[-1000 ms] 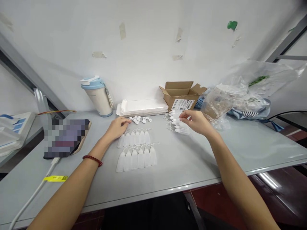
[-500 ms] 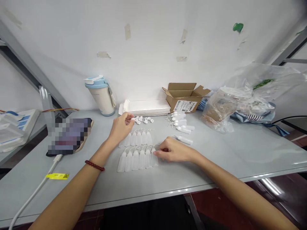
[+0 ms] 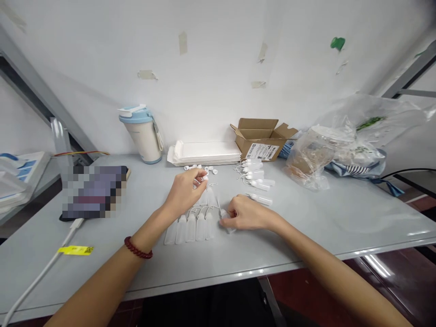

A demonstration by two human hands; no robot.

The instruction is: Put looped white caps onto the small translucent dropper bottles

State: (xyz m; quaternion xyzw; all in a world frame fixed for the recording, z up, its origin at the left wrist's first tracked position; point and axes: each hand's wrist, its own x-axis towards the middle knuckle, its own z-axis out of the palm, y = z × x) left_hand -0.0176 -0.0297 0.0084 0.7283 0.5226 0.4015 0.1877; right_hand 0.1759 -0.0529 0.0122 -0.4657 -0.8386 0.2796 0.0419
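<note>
Two rows of small translucent squeeze bottles (image 3: 190,227) lie flat on the grey table (image 3: 238,254) in front of me. My left hand (image 3: 185,190) hovers over the back row, fingers pinched on a small white cap (image 3: 203,177). My right hand (image 3: 245,213) rests on the table at the right end of the front row, fingers closed on a small bottle (image 3: 226,220). A scatter of loose white caps (image 3: 204,169) lies just behind the rows. Several more bottles (image 3: 256,176) lie to the right of the caps.
A blue-lidded tumbler (image 3: 142,134) stands at the back left, beside a stack of white flat packs (image 3: 204,152). An open cardboard box (image 3: 261,138) and crumpled clear plastic bags (image 3: 344,141) sit at the back right. A blurred device (image 3: 91,190) with a white cable (image 3: 47,272) lies left.
My right hand left the bottle pile at the right and came down to the end of the front row. My left hand moved from the loose caps toward the rows with a cap pinched.
</note>
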